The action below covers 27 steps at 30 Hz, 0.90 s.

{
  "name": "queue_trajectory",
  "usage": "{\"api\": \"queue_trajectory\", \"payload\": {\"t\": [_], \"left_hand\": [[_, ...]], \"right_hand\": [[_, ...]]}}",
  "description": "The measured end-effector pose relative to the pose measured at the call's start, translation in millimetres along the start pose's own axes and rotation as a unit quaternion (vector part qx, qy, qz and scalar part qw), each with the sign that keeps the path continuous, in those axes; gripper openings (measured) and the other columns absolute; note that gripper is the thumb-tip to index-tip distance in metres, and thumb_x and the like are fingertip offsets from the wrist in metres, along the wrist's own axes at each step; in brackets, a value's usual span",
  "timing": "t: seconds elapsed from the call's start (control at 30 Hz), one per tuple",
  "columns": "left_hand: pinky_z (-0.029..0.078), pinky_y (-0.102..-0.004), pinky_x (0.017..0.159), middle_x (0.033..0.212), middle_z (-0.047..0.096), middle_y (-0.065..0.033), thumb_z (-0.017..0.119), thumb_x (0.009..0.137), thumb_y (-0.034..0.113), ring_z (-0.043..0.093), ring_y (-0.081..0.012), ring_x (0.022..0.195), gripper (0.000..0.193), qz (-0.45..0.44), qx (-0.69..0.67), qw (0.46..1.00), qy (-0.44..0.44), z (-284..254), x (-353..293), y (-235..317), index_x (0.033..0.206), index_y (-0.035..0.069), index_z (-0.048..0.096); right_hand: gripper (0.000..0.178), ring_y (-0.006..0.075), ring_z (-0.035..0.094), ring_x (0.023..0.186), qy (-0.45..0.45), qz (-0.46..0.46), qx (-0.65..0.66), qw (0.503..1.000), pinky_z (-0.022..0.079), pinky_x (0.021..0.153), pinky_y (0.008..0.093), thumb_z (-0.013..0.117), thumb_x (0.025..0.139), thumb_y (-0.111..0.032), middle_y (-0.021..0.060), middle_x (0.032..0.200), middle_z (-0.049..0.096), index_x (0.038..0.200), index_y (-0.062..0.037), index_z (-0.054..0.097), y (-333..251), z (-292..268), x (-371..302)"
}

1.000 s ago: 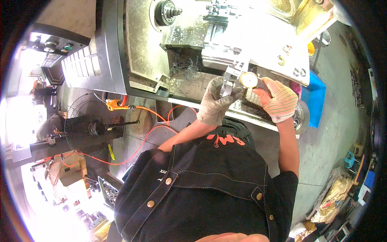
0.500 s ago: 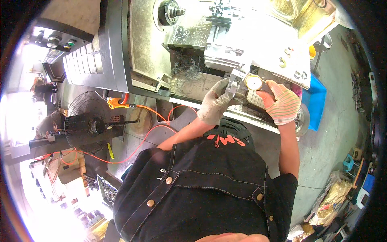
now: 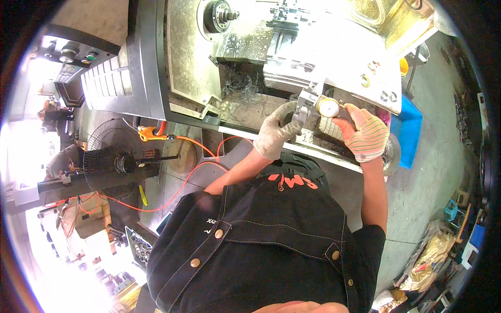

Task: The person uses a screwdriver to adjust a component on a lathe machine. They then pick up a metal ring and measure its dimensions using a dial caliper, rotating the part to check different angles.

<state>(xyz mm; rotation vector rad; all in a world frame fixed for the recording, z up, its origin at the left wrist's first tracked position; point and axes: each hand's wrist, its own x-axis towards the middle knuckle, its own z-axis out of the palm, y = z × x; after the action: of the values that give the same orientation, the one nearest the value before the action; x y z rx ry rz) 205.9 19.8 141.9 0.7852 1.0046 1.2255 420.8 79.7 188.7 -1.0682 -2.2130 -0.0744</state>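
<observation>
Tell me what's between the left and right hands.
In the head view, between the left hand and right hand is a dial caliper, with a metal part at the left fingers.

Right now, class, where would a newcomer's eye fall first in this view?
Likely on the white-faced dial gauge, above centre, in the gloved right hand, next to a metal piece in the gloved left hand. Then on the bright blue bin, farther right, and the orange air gun, left of centre.
</observation>
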Motion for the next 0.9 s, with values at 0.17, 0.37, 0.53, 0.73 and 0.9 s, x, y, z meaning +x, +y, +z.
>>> {"api": "queue_trajectory", "payload": {"t": [0.17, 0.37, 0.53, 0.73, 0.9], "left_hand": [[0.043, -0.0219, 0.060, 0.088, 0.059, -0.0020, 0.069, 0.082, 0.019, 0.052, -0.0076, 0.070, 0.052, -0.005, 0.004, 1.000, 0.027, 4.8, -2.2, 5.7, 0.125, -0.001, 0.049], [0.045, -0.0229, 0.061, 0.090, 0.062, -0.0046, 0.066, 0.082, 0.015, 0.055, -0.0083, 0.069, 0.050, 0.031, 0.031, 0.999, -0.001, -2.0, -1.3, 1.2, 0.126, -0.001, 0.048], [0.043, -0.0219, 0.052, 0.082, 0.060, -0.0045, 0.065, 0.085, 0.021, 0.054, -0.0084, 0.061, 0.048, -0.044, 0.064, 0.997, -0.021, -3.1, 0.1, 18.2, 0.125, 0.000, 0.049], [0.041, -0.0212, 0.048, 0.072, 0.058, -0.0027, 0.064, 0.086, 0.023, 0.053, -0.0073, 0.057, 0.043, -0.013, 0.042, 0.999, -0.001, -2.0, 2.7, 10.0, 0.119, -0.002, 0.052], [0.040, -0.0211, 0.048, 0.068, 0.057, -0.0022, 0.063, 0.086, 0.022, 0.052, -0.0074, 0.055, 0.040, -0.034, 0.036, 0.999, 0.013, -4.0, 2.4, 9.7, 0.116, -0.002, 0.053]], "right_hand": [[0.038, 0.0258, 0.057, 0.055, -0.002, -0.001, 0.020, 1.000, 0.044, 0.050, 0.0330, 0.075, 0.068, -0.032, 0.0092, 0.067, 0.060, 0.094, -0.0060, 0.065, -0.7, -1.2, 3.4], [0.036, 0.0261, 0.057, 0.057, -0.015, 0.002, 0.022, 1.000, 0.044, 0.051, 0.0331, 0.076, 0.068, -0.031, 0.0090, 0.067, 0.061, 0.093, -0.0069, 0.066, -1.5, 1.5, 2.0], [0.038, 0.0254, 0.057, 0.056, -0.019, 0.000, 0.008, 1.000, 0.044, 0.051, 0.0328, 0.076, 0.067, -0.033, 0.0083, 0.067, 0.060, 0.093, -0.0073, 0.066, -3.2, 1.1, 2.9], [0.039, 0.0232, 0.054, 0.053, -0.048, 0.021, 0.023, 0.998, 0.043, 0.050, 0.0322, 0.075, 0.068, -0.030, 0.0068, 0.063, 0.056, 0.098, -0.0075, 0.064, -5.8, 1.2, 3.8], [0.039, 0.0254, 0.056, 0.057, -0.047, 0.015, 0.029, 0.998, 0.044, 0.052, 0.0342, 0.074, 0.069, -0.031, 0.0079, 0.067, 0.059, 0.099, -0.0080, 0.064, -7.5, 2.8, 6.6]]}}
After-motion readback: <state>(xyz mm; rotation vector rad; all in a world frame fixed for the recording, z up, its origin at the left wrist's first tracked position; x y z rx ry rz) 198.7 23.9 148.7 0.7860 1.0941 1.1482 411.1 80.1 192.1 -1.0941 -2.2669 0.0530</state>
